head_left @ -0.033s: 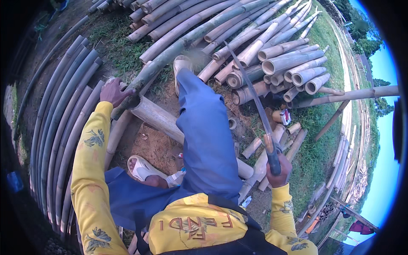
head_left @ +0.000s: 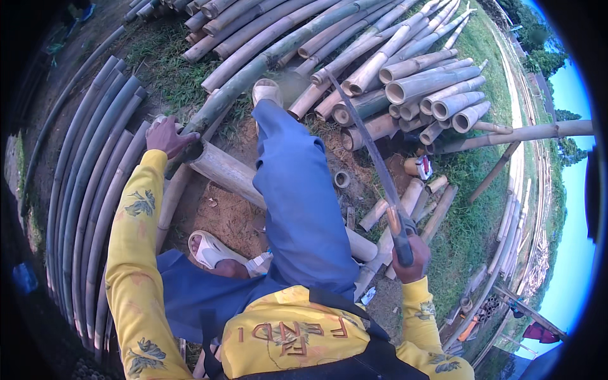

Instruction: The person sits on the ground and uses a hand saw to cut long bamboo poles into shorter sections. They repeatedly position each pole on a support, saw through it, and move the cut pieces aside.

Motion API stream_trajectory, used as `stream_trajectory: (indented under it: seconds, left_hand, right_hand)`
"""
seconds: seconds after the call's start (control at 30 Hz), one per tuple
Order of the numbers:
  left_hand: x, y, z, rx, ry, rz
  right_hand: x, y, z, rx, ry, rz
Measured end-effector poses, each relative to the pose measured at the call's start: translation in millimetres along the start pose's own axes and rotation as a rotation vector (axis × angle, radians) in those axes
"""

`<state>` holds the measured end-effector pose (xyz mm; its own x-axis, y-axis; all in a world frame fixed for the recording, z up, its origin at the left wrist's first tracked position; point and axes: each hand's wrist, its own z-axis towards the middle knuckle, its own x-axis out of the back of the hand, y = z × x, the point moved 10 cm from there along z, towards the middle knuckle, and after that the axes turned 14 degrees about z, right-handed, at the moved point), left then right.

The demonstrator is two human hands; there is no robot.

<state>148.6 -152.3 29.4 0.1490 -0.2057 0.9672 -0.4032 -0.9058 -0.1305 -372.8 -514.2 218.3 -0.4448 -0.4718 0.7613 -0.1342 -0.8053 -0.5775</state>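
Observation:
My left hand point(head_left: 166, 137) is closed around the near end of a green bamboo pole point(head_left: 218, 104), which runs up and away to the right. Beneath that end lies a thick, pale bamboo length point(head_left: 227, 171), passing under my raised blue-trousered leg. In my right hand point(head_left: 412, 258) is the dark handle of a long-bladed cutting tool point(head_left: 365, 136). Its narrow, tapering blade points forward and slightly left, apart from the pole my left hand holds. Whether the blade has teeth, I cannot make out.
Several bamboo poles point(head_left: 88, 183) lie side by side at left. A stack of cut bamboo point(head_left: 437, 95) stands ahead on the right. Short offcuts point(head_left: 438, 215) and a bamboo ring point(head_left: 342, 179) lie near my right hand. A horizontal pole point(head_left: 519, 134) crosses the right side.
The whole view has shifted slightly. My right hand and the blade have come a little toward me. My left hand keeps its place on the pole.

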Motion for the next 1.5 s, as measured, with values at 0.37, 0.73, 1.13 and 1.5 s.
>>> stream_trajectory:
  seconds: [0.37, 0.73, 1.13, 1.5]
  left_hand:
    - [21, 62, 49, 0.036, -0.009, 0.116]
    - [-37, 81, 91, 0.017, -0.037, 0.024]
    - [35, 76, -13, -0.217, 0.115, -0.007]
    - [8, -214, -308, 0.026, -0.038, 0.09]
  right_hand:
    - [15, 45, -209, -0.456, -0.03, -0.142]
    - [-136, 155, -152, -0.552, 0.039, -0.178]
    - [-169, 145, -105, -0.405, -0.361, -0.114]
    - [-51, 74, 129, -0.154, 0.184, 0.264]
